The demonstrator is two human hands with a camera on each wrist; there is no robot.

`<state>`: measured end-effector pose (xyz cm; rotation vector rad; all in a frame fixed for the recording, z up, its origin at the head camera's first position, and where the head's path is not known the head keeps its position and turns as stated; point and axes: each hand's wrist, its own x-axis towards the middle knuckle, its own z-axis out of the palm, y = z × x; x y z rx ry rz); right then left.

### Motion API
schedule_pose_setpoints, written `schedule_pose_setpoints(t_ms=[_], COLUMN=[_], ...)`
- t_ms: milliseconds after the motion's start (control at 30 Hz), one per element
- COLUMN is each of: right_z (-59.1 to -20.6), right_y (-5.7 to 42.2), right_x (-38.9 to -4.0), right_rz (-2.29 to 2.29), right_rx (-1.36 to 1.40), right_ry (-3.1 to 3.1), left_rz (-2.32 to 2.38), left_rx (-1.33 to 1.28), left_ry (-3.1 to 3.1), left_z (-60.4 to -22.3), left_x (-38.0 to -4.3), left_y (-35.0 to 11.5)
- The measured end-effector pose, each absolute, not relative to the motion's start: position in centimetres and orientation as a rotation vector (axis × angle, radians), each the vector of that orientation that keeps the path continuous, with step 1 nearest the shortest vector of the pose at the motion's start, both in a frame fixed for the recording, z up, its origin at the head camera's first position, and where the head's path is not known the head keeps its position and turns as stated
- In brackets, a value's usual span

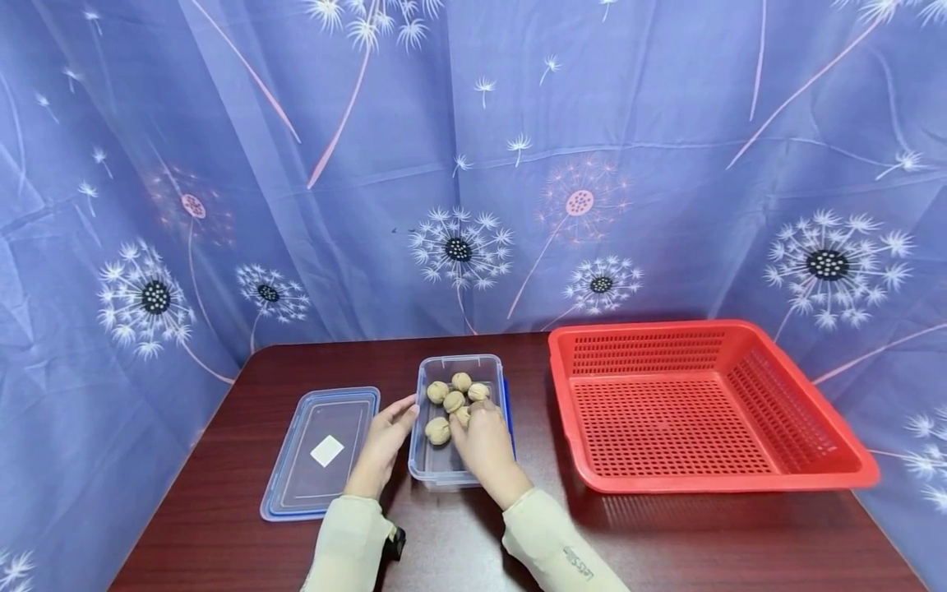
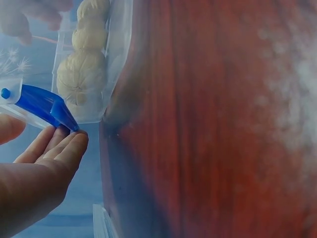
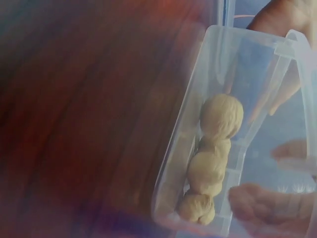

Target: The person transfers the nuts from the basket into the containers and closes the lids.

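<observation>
A clear plastic container (image 1: 444, 475) stands on the table, holding several walnuts (image 1: 438, 393). At its left wall is my left hand (image 1: 388, 436), its fairly straight fingers touching a blue latch (image 2: 47, 106) that hangs out from the rim. My right hand (image 1: 484, 440) reaches over the container's right side, fingertips pointing down above the walnuts. Seen through the clear wall in the right wrist view, the right thumb and fingers (image 3: 252, 201) stand apart, with no walnut showing between them. From the head, one walnut (image 1: 463, 417) is partly hidden by these fingers.
The container's flat lid (image 1: 348, 469), blue-edged with a white square label (image 1: 326, 450), lies left of my left hand. A large red plastic basket (image 1: 588, 473) sits to the right. Behind the dark red wooden table (image 1: 459, 534) hangs a blue dandelion-print curtain (image 1: 518, 99).
</observation>
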<state>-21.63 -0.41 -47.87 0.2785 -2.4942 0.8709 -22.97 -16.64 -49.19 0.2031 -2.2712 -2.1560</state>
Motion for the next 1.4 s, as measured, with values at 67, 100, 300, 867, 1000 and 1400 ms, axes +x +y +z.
schedule_pose_setpoints(t_ms=[67, 100, 300, 867, 1000, 1400], right_z=[-47.8, -47.7, -46.8, -45.6, -45.1, -43.5], right_y=[-0.1, 0.1, 0.9, 2.0, 1.7, -1.1], right_x=[-21.6, -21.6, -21.2, -20.8, -20.5, -19.6], right_rz=[0.925, 0.953, 1.051, 1.21, 1.274, 1.516], right_rx=[0.344, 0.377, 0.496, 0.552, 0.56, 0.653], right_ry=[-2.483, -2.475, -2.459, -2.419, -2.399, -2.348], left_rz=[-2.138, -2.131, -2.06, -2.01, -1.944, -1.906], left_rx=[0.208, 0.21, 0.235, 0.232, 0.211, 0.147], left_ry=[-2.277, -2.278, -2.311, -2.408, -2.458, -2.54], left_z=[-49.1, -49.1, -48.9, -46.6, -46.2, -43.7], left_x=[-23.0, -23.0, -23.0, -22.6, -22.9, -22.3], left_y=[-16.6, -16.6, -16.4, -15.8, -16.0, -17.8])
